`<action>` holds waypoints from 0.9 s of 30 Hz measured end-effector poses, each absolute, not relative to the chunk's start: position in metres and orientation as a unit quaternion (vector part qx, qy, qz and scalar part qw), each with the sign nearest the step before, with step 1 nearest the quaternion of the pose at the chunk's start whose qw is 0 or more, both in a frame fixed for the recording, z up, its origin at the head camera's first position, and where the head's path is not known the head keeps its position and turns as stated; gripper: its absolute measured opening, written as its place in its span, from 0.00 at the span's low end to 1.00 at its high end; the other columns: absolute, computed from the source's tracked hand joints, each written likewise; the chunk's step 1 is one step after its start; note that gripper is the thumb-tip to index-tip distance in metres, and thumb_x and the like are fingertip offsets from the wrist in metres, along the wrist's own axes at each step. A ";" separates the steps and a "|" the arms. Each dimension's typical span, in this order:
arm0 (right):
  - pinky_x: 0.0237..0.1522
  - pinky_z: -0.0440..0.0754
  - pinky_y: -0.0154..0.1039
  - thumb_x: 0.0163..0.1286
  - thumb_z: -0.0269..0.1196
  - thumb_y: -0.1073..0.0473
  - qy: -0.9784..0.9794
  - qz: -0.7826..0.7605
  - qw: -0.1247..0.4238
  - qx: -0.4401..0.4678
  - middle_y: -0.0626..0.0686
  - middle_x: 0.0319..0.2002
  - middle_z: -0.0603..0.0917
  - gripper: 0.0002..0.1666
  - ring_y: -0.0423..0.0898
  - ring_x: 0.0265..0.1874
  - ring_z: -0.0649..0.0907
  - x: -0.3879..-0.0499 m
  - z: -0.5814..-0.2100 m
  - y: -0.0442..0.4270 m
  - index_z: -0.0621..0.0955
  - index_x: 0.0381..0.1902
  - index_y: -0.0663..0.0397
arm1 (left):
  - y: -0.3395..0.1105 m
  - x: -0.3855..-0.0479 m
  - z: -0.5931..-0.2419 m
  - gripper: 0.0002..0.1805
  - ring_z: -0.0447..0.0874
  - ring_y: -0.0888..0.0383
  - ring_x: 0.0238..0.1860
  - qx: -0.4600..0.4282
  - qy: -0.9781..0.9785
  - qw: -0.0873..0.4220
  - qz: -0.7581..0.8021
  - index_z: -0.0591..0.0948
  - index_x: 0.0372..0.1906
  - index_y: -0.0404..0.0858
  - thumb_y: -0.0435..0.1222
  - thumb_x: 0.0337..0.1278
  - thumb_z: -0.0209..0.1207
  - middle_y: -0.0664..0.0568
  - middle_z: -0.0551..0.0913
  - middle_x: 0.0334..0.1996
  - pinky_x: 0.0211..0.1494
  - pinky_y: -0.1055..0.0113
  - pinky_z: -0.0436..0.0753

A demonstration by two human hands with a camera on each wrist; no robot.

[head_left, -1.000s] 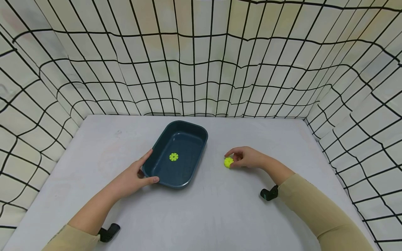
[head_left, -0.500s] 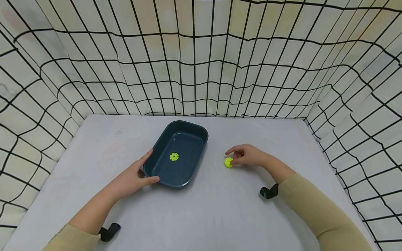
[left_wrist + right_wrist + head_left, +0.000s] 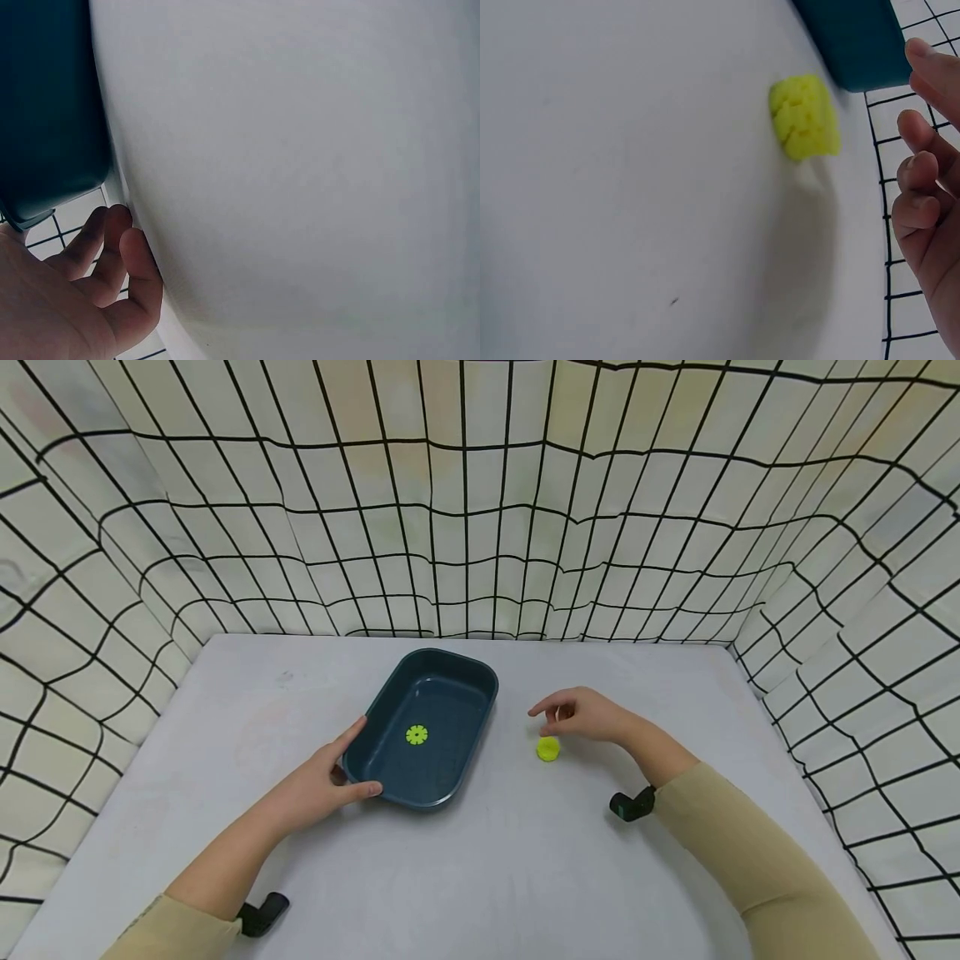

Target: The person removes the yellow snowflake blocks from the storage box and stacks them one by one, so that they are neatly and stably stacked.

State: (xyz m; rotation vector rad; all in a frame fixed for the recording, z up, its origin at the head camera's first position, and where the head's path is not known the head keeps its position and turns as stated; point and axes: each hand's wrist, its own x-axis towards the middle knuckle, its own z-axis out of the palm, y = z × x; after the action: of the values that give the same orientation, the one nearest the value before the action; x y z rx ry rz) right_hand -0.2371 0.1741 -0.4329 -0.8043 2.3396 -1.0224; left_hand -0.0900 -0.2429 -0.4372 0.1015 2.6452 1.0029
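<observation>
A dark blue rectangular tray (image 3: 457, 752) rests on the white table. My left hand (image 3: 318, 785) holds its near left corner, thumb and forefinger at the rim; in the left wrist view the other fingers (image 3: 139, 259) are loosely bent outside the tray. A yellow-green notched disc (image 3: 416, 735) lies flat on the tray's floor. To the right of the tray stands a short stack of similar notched discs (image 3: 548, 749), its layers visible in the right wrist view. Just behind and above it, apart from it, is my right hand (image 3: 585, 713), fingers loosely bent and holding nothing.
The white table (image 3: 480, 877) is enclosed at the back and sides by white walls with black netting (image 3: 480, 535). A small black wrist device (image 3: 633, 804) hangs under the right forearm, another black device (image 3: 262, 914) under the left.
My right hand, whose fingers were at the yellow disc stack, has let go and moved up and slightly left. The stack stays on the table. My left hand and the tray keep their places.
</observation>
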 end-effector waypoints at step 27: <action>0.42 0.78 0.36 0.64 0.71 0.50 0.808 -0.346 0.246 -0.409 0.47 0.37 0.82 0.23 0.43 0.37 0.80 -0.255 -0.401 0.041 0.85 0.56 0.49 | -0.243 -0.089 -0.436 0.60 0.75 0.47 0.50 0.034 0.920 0.160 0.357 0.41 0.81 0.53 0.63 0.53 0.65 0.34 0.60 0.70 0.46 0.55 0.76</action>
State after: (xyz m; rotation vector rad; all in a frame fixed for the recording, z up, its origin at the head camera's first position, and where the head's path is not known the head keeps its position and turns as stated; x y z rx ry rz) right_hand -0.2547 0.0409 -0.4010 -1.1161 2.2038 -0.9429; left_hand -0.0894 -0.2431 -0.4364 0.0971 2.6282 1.0192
